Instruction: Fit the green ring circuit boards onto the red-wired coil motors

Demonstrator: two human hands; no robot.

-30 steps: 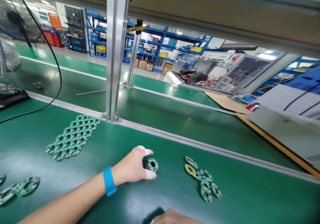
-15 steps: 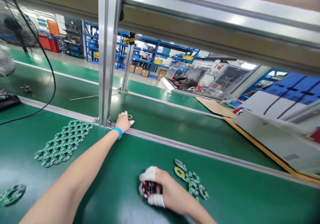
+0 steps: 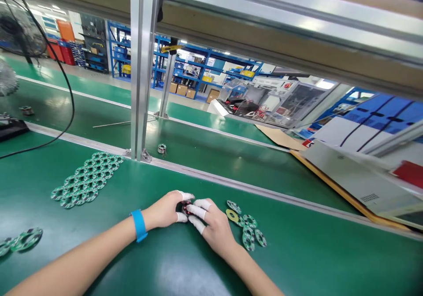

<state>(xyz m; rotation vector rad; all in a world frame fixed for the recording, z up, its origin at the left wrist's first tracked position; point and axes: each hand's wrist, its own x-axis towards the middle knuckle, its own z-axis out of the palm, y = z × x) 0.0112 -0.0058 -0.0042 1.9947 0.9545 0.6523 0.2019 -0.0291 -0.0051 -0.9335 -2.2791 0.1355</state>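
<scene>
A small motor stator (image 3: 186,207), dark with reddish windings, is held just above the green bench, partly hidden by fingers. My left hand (image 3: 165,210), with white finger cots and a blue wristband (image 3: 139,225), grips it from the left. From the right, my right hand (image 3: 214,223), also in finger cots, closes its fingers on the same stator. Several ring-shaped green circuit boards (image 3: 250,221) lie to the right of my right hand, beside a yellow ring (image 3: 231,215). Another stator with a green board on top (image 3: 161,149) stands on the sunken belt beyond the rail.
A neat block of ring boards (image 3: 88,179) lies at left, and more boards (image 3: 28,239) lie near the left edge. An aluminium post (image 3: 140,75) rises from the metal rail (image 3: 211,177). A black cable (image 3: 71,98) hangs at left; a grey panel (image 3: 360,181) leans at right.
My left hand has let go of the stator on the belt and come back to the bench. My right hand has moved up and left with its stator, and both hands now meet on it.
</scene>
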